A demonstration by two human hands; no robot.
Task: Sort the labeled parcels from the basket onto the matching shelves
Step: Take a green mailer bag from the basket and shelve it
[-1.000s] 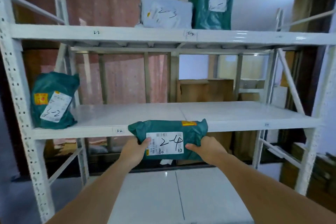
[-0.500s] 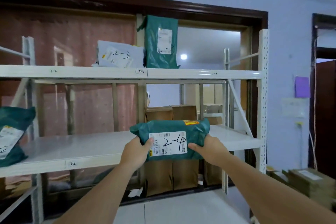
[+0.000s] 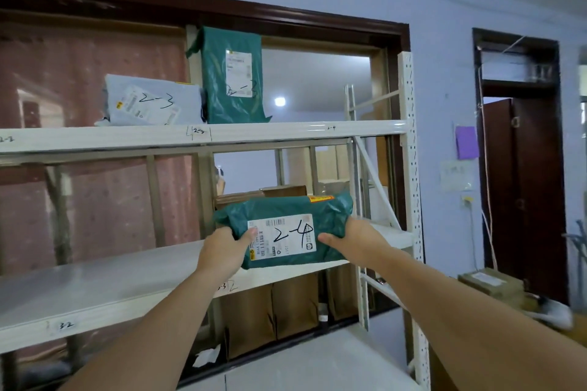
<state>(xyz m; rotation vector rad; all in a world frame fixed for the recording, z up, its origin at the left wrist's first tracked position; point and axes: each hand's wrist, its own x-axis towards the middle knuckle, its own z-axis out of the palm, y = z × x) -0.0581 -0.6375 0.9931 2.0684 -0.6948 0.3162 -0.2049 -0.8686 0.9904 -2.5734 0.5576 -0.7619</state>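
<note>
Both hands are on the green parcel [image 3: 282, 232] marked 2-4, left hand [image 3: 224, 249] wrapped round its left end with the thumb on the label's edge, right hand [image 3: 352, 238] doing the same on the right end, so each grip is closed on the parcel and it hangs in the air between them, long axis running left to right, label facing the camera. It's out in front of the middle shelf [image 3: 95, 282], whose front edge reads 3-2, so that's not its home. The bit that matters: the 2-4 mark [image 3: 331, 127] sits on the front edge of the top shelf [image 3: 286, 133], up and a little to the right of the parcel, well above both hands. That stretch of the top shelf looks bare from here, while the 2-3 section to its left holds a grey parcel [image 3: 152, 101] lying flat and a green one [image 3: 233, 74] standing upright just beside it. My guess is the next move is a straight lift up and slightly right, and the right hand is the nearer one to that spot, close to the upright post [image 3: 409, 143]. Could catch the shelf lip on the way up if the parcel isn't raised high enough first.
</note>
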